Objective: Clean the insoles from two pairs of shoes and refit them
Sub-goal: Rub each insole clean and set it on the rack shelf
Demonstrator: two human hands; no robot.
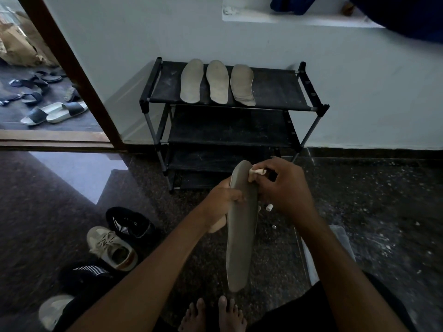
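Dark speckled floor (383, 212) meets a pale wall (359, 80); a black rack (275, 92) against it carries three insoles (217, 81) on top. Shoes (112, 248) lie at left. A fourth insole (241, 236) is held above the floor, left hand (223, 200) grip clamped round it; right hand (287, 188) grip pinches a rag (256, 173) against its tip.

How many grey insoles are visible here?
4 insoles: three side by side on black rack's top shelf; one gripped by left hand, near right hand. Others may be hidden.

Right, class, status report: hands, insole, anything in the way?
Left hand grips the grey insole mid-length. Right hand holds a small pale item against its far end. Three insoles on the rack; nothing in the way.
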